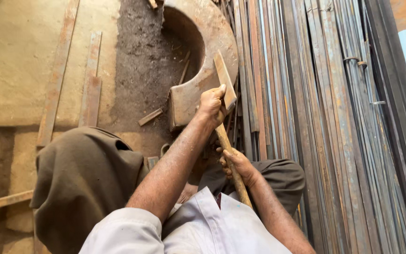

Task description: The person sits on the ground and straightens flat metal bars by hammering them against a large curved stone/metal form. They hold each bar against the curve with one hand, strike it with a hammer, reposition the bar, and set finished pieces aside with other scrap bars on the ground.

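Hammer head hidden behind left hand (211,106); wooden handle (233,171) end lost behind right hand (237,165) and shirt. Curved steel plate (203,56) cropped at top.

The person wears a pale grey short-sleeved shirt (198,230) and dark olive-brown trousers (83,181).

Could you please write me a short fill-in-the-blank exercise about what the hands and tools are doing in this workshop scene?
1. The left hand presses a flat metal piece against the rusty curved ____ block.
2. The right hand has its grip around the hammer's ____ handle.
3. Long metal strips are stacked on the person's ____ side.
4. Both hands are ____, with no gloves.

Missing words: iron; wooden; right; bare
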